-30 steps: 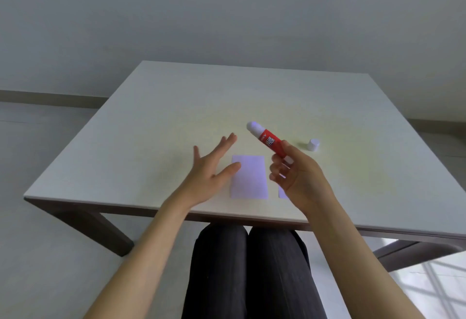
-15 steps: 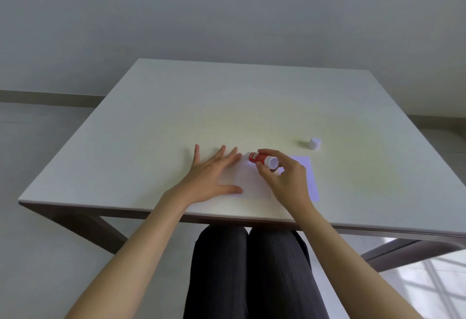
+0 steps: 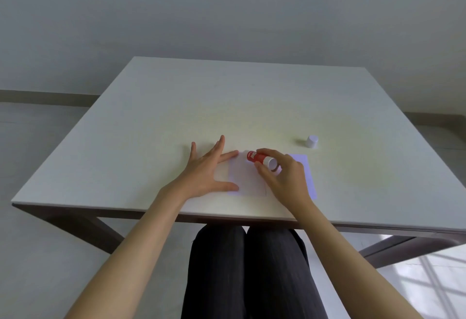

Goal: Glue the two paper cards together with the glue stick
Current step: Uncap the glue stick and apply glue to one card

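Note:
Two pale lilac paper cards lie side by side near the table's front edge. The left card [image 3: 245, 180] has my left hand [image 3: 206, 170] spread flat beside it, index fingertip and thumb resting on its left edge. My right hand [image 3: 283, 177] grips the red glue stick [image 3: 259, 158], tilted with its glue end down at the far edge of the left card and its white base toward me. The right card [image 3: 307, 175] is partly hidden under my right hand. The stick's white cap [image 3: 312, 141] stands apart, farther back on the right.
The white table [image 3: 227, 106] stretches well beyond the cards, its front edge just below my wrists. My legs in dark trousers [image 3: 247, 273] sit under that edge. A grey wall rises behind the table.
My right hand came down from mid-air and tipped the glue stick onto the left card's far edge. My left hand lowered flat onto the table at that card's left edge.

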